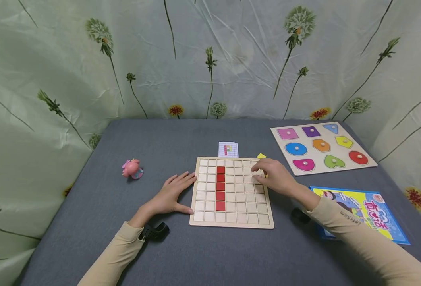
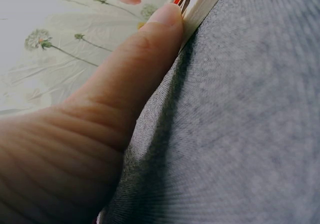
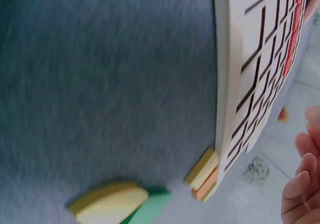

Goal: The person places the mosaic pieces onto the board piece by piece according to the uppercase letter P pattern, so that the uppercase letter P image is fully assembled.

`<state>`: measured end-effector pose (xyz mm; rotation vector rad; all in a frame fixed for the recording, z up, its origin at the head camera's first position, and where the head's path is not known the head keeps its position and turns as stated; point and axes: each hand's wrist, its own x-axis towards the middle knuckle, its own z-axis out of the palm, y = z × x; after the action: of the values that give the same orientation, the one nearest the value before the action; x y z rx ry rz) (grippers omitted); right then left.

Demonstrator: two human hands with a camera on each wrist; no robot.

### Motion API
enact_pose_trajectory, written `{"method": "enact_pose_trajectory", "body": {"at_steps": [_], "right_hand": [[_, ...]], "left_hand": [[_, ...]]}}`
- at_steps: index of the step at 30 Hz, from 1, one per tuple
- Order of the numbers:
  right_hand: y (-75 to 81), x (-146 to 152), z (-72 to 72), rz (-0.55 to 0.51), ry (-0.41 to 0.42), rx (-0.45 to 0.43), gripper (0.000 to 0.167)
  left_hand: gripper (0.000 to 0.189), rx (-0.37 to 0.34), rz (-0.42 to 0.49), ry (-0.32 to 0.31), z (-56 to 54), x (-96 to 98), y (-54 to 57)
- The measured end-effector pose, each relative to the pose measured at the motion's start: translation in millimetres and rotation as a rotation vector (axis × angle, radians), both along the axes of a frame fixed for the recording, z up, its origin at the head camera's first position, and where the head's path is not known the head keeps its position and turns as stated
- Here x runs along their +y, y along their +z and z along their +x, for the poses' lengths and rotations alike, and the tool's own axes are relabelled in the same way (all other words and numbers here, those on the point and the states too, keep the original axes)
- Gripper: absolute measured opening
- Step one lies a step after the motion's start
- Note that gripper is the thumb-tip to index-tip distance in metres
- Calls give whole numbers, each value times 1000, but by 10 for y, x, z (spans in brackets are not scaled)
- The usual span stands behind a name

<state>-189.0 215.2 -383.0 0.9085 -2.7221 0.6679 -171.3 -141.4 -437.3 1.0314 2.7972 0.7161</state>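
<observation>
A square wooden grid board [image 1: 232, 221] lies flat on the table, with a column of several red tiles [image 1: 220, 186] in its left half. My left hand [image 1: 174, 194] is spread along the board's left edge, thumb and fingertips against the rim. In the left wrist view the thumb [image 2: 135, 63] presses on that edge. Over the board's upper right cells hovers my right hand [image 1: 278, 176], fingers loosely bent, thumb and forefinger apart, no piece between them. Its fingers [image 3: 297, 189] also show in the right wrist view. A small pattern card [image 1: 228, 149] sits behind the board.
Beside the board's right edge are yellow [image 3: 202, 166] and orange [image 3: 204, 184] pieces, plus a yellow piece [image 3: 110, 204] and a green piece [image 3: 150, 206]. A shape puzzle [image 1: 325, 145] and colourful booklet [image 1: 371, 212] lie right; a pink figurine [image 1: 132, 169] stands left.
</observation>
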Motion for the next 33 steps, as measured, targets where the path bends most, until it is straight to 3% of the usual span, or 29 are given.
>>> {"method": "enact_pose_trajectory", "body": {"at_steps": [14, 33], "right_hand": [[-26, 198, -222, 50, -155, -43, 18], [-109, 297, -312, 119, -210, -137, 19]], "left_hand": [[102, -17, -9, 10, 8, 3, 26], [102, -25, -11, 9, 16, 3, 37]]}}
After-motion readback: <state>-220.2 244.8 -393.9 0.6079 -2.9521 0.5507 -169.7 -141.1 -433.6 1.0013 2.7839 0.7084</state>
